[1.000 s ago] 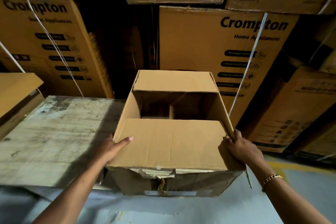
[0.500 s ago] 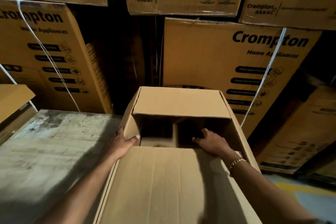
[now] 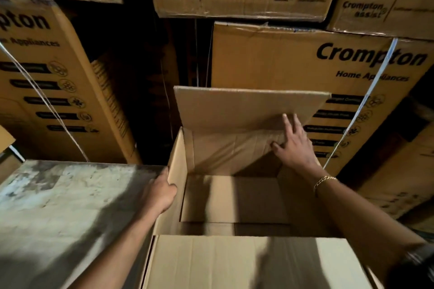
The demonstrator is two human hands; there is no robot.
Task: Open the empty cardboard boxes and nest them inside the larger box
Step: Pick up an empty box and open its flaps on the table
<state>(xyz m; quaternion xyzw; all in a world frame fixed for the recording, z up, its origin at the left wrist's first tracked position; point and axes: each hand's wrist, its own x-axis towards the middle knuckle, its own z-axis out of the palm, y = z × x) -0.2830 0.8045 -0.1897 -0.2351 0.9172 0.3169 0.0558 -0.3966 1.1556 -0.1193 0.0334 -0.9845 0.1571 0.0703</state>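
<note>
Opening the box (image 3: 176, 157): the left hand (image 3: 162, 191) grips its left wall, the right hand (image 3: 294, 145) pushes its far flap (image 3: 246, 105) with flat fingers, and that flap likely needs folding fully back next.

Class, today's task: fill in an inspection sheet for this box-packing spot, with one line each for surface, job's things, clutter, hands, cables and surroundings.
Surface: worn, stained board left of the box; what the box stands on is hidden.
Job's things: open box, far flap raised, near flap folded toward the camera; only its cardboard bottom shows inside.
Clutter: nothing seen.
Hands: left hand grips the box's left wall; right hand presses straight fingers on the far flap.
Cables: nothing seen; white straps bind the stacked cartons.
Surroundings: printed Crompton cartons stacked behind.
</note>
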